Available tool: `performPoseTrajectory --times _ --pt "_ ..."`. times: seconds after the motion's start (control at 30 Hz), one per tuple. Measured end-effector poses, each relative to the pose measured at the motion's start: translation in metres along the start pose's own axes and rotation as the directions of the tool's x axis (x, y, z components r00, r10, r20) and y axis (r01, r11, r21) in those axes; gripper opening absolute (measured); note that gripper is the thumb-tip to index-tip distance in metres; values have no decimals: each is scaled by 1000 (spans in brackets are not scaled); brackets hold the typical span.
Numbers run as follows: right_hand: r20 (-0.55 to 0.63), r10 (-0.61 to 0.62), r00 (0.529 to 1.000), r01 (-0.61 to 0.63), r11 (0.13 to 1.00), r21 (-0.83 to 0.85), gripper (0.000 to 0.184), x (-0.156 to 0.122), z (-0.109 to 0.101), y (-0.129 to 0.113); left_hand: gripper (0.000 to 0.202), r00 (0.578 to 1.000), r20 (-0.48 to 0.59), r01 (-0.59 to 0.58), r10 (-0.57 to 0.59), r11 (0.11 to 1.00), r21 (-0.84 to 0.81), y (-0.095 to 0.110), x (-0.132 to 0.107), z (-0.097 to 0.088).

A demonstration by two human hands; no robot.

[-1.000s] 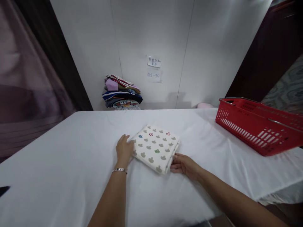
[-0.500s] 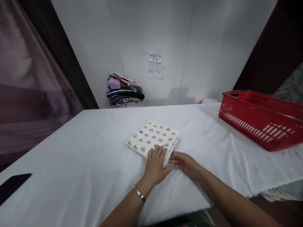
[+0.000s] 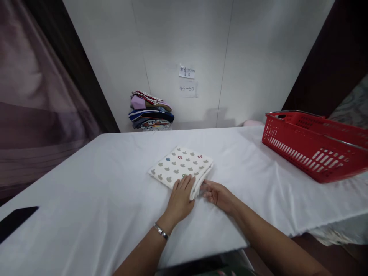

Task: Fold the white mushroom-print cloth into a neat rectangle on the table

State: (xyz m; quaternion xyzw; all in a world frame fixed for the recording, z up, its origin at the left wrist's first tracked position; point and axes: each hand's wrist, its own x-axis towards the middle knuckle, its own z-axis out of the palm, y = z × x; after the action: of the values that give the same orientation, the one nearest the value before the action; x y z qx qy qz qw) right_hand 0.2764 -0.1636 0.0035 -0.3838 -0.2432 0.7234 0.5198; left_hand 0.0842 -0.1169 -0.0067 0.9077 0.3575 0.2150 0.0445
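Note:
A white folded cloth [image 3: 184,165] printed with grey, red, blue and green mushrooms lies flat on the white-covered table [image 3: 115,184]. My left hand [image 3: 181,196] rests on its near corner, fingers on top and thumb at the near edge, gripping the folded layers. Beside the cloth's right edge is my right hand [image 3: 220,195], fingers loosely bent and apart, the fingertips touching or very near that edge. Layers show along this right side, a little raised.
A red plastic basket [image 3: 310,153] with metal handles stands at the right. Folded fabrics [image 3: 151,113] are stacked at the back against the wall. A black flat object [image 3: 17,220] lies at the left edge. Paper notes [image 3: 188,88] hang on the wall.
The cloth and both hands sit slightly further left in view. My right fingers have drawn partly out from the cloth's right edge, and my left thumb has closed in against the near corner.

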Motion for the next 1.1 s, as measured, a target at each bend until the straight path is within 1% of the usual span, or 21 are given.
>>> performPoseTrajectory --times 0.1,0.17,0.3,0.37,0.47,0.5,0.57,0.63,0.7,0.73,0.8,0.87,0.93,1.0,1.1 --pt "-4 -11 1000 11 1000 26 25 0 -2 1 75 997 -75 -13 14 1000 11 -1 1 4" --pt "24 -27 999 27 999 28 27 -1 -2 1 71 992 -125 -25 25 1000 4 -3 2 6" --pt "44 -48 998 47 998 29 35 -3 -2 2 59 971 -237 -53 32 995 -83 -6 8 6" --pt "-3 -97 995 98 995 26 38 -5 -2 2 51 953 -301 -35 -15 987 -160 -7 11 1" --pt "-137 -179 974 184 983 18 35 -8 -3 3 39 922 -367 34 -123 970 -241 -7 18 -9" --pt "-169 -173 970 178 984 14 33 -9 -3 4 37 911 -382 62 -159 965 -253 -7 20 -12" --pt "-168 -102 980 103 995 -1 29 -10 -2 5 36 887 -407 112 -219 956 -269 -7 24 -16" --pt "-115 -26 993 23 999 -23 28 -9 1 5 38 868 -430 133 -249 950 -282 -8 27 -17" --pt "-54 8 999 -9 1000 -21 28 -4 7 4 39 863 -444 122 -241 952 -279 -9 27 -16" --pt "-26 15 1000 -15 1000 -7 27 0 10 3 39 868 -443 109 -225 956 -273 -9 25 -15" --pt "25 28 999 -29 999 31 24 9 15 2 40 902 -397 70 -170 965 -254 -9 20 -13" --pt "58 46 997 -50 997 61 22 15 18 4 41 949 -300 25 -98 970 -240 -9 13 -13" --pt "75 42 996 -48 996 77 20 18 20 9 43 979 -200 -10 -41 969 -248 -9 6 -15" --pt "77 20 997 -26 997 71 19 17 20 14 45 990 -141 -24 -14 964 -263 -11 -1 -19" --pt "49 3 999 -5 999 52 17 13 19 17 45 994 -108 -18 -11 965 -262 -14 -7 -24"
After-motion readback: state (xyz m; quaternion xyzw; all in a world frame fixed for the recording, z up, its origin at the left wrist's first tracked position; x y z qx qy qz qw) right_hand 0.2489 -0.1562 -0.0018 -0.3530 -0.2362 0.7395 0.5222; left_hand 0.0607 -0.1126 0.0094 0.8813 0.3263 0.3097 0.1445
